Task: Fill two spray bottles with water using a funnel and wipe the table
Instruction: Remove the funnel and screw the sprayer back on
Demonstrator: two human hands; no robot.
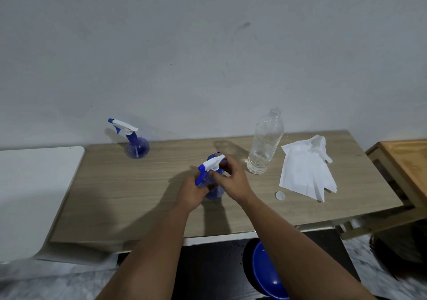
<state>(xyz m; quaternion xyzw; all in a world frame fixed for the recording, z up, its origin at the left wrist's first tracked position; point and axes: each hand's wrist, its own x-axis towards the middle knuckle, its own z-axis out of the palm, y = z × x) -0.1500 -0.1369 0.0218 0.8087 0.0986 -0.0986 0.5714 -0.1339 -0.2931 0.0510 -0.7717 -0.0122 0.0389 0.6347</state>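
Note:
A blue spray bottle (216,192) stands at the middle of the wooden table (129,193). My left hand (193,192) wraps its body. My right hand (232,179) grips its white and blue trigger head (211,164) at the neck. A second blue spray bottle (136,146) with its head on stands at the back left, near the wall. A clear plastic water bottle (264,142) stands open at the back right, mostly drained. Its white cap (280,195) lies on the table in front of it. White paper towels (306,172) lie spread at the right. No funnel shows.
A white surface (34,195) adjoins the table on the left. A light wooden piece of furniture (406,163) stands to the right. Below the table's front edge sits a blue round object (268,272) on the dark floor.

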